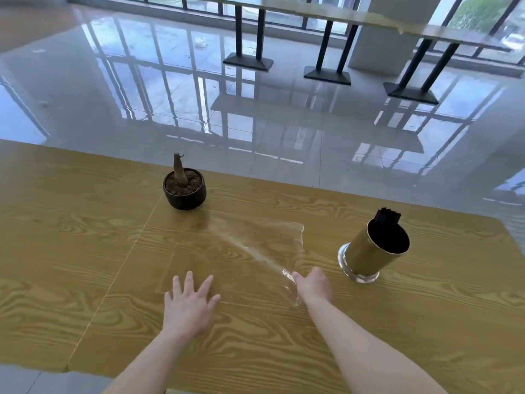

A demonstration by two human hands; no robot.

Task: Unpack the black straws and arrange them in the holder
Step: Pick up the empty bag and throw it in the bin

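The left hand [189, 300] lies flat on the yellow wood-grain table [85, 251], fingers straight and spread. The right hand [312, 285] has its fingers curled, pinching the crumpled near end of a clear plastic bag [264, 240] that stretches away across the tabletop. Just right of it stands the gold cylindrical holder on a glass base [369, 255], with the black straws [387, 218] bunched inside against its far rim. Farther off sits a small black plant pot [184, 191].
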